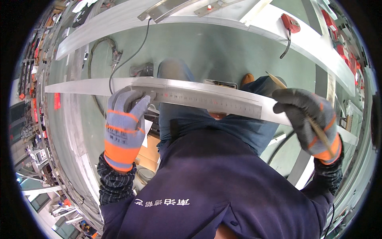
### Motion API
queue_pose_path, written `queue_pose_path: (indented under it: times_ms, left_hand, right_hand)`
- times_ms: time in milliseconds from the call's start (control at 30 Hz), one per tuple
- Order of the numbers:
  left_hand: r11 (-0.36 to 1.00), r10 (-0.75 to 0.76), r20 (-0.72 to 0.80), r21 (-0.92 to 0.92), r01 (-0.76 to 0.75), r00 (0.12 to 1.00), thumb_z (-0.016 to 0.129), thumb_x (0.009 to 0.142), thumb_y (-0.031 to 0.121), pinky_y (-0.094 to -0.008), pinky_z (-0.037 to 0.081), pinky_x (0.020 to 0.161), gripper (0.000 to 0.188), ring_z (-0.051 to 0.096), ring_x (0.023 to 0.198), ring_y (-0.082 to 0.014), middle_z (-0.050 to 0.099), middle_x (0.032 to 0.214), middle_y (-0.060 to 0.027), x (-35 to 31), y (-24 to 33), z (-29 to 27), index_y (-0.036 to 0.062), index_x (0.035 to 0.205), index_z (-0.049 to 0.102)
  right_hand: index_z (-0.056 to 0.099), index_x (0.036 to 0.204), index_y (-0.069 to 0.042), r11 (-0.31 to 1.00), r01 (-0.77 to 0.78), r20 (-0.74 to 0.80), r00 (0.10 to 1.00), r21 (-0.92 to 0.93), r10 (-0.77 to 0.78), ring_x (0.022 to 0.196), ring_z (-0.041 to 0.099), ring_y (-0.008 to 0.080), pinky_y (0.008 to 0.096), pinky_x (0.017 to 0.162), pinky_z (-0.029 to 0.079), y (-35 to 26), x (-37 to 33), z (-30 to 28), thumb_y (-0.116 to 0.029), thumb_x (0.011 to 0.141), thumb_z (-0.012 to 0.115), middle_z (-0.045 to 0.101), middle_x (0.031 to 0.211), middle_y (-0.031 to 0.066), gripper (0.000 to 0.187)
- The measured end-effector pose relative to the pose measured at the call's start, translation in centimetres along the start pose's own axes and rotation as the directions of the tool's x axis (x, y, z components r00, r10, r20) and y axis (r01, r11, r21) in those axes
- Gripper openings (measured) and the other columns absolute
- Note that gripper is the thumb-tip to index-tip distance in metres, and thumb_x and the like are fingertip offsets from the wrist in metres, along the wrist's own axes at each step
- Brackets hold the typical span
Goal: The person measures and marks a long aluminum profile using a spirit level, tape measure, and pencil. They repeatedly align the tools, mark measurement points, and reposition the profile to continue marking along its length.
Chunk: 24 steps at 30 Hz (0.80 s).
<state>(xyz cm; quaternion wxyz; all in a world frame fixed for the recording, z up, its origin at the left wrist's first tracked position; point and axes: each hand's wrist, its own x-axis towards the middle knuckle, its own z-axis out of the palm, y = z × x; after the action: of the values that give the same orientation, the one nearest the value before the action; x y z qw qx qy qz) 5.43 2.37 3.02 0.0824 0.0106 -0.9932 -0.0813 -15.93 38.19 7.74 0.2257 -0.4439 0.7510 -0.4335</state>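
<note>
A long, narrow silver-white metal bar (83, 85) lies crosswise in front of my body, above my thighs. Along its near side rests a steel ruler (215, 104) with fine dark graduations. My left hand (125, 113), in a grey and orange glove, is closed over the ruler's left end, with the thumb on the near side and the fingers at the bar. In the same kind of glove, my right hand (308, 113) holds a slim tan pencil (320, 133) just beyond the ruler's right end. Its pointed end sticks out past the fingers, away from me.
Farther off, a wide white beam (234, 24) carries a red tape measure (291, 24) and a metal channel piece (167, 10). A dark cable (137, 52) hangs down to the bar near my left hand. A hose with a tool (115, 57) lies at left; cardboard (148, 154) sits below.
</note>
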Motion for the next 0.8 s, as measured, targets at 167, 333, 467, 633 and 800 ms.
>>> queue_pose_path:
  times_ms: [167,333,467,633,800]
  left_hand:
    - [1.0,-0.021,-0.028,0.009,0.021,0.999,0.066,0.075,-0.013,-0.049,0.052,0.105,0.05,0.059,0.126,-0.0402,0.065,0.127,-0.0144,-1.9,0.8,-0.7,0.0088,0.119,0.074]
    - [0.997,-0.075,-0.031,-0.007,0.075,0.997,0.065,0.074,-0.013,-0.0489,0.052,0.105,0.054,0.059,0.125,-0.0398,0.064,0.125,-0.0133,-2.9,0.9,-0.4,0.011,0.121,0.075]
    - [0.997,-0.075,-0.041,-0.026,0.074,0.996,0.063,0.067,-0.015,-0.0486,0.053,0.104,0.066,0.056,0.124,-0.0391,0.062,0.123,-0.0112,-2.6,0.8,0.0,0.0151,0.124,0.078]
    - [0.998,-0.056,-0.04,0.005,0.056,0.998,0.063,0.069,-0.015,-0.0485,0.053,0.105,0.063,0.057,0.125,-0.0389,0.063,0.125,-0.0118,-2.4,0.6,-0.1,0.014,0.124,0.077]
    - [0.999,-0.046,-0.023,0.019,0.046,0.999,0.067,0.067,-0.012,-0.0479,0.054,0.102,0.064,0.057,0.122,-0.0384,0.063,0.121,-0.0104,-1.8,0.6,0.0,0.0164,0.124,0.078]
  right_hand:
    - [0.068,0.123,-0.004,0.894,0.22,0.005,0.972,-0.39,-0.237,0.11,0.068,0.0401,0.0491,0.095,0.056,1.5,-0.2,4.0,-0.018,0.063,0.092,0.071,0.117,0.0163,0.066]
    - [0.069,0.122,-0.009,0.842,0.202,0.025,0.975,-0.5,-0.22,0.122,0.063,0.0429,0.0547,0.101,0.053,2.2,0.4,5.1,-0.03,0.059,0.093,0.068,0.124,0.0192,0.071]
    - [0.068,0.114,-0.008,0.816,0.225,0.009,0.966,-0.533,-0.26,0.123,0.062,0.0482,0.0579,0.101,0.053,3.7,-0.2,6.2,-0.028,0.054,0.092,0.068,0.126,0.0214,0.067]
    - [0.068,0.103,-0.011,0.781,0.254,0.001,0.951,-0.57,-0.309,0.123,0.063,0.0493,0.0588,0.098,0.054,4.6,-0.7,6.7,-0.025,0.056,0.089,0.067,0.128,0.0223,0.054]
    - [0.072,0.103,-0.013,0.782,0.232,-0.015,0.956,-0.579,-0.294,0.12,0.065,0.0469,0.0572,0.097,0.055,3.9,-0.6,6.8,-0.026,0.061,0.087,0.068,0.128,0.0219,0.047]
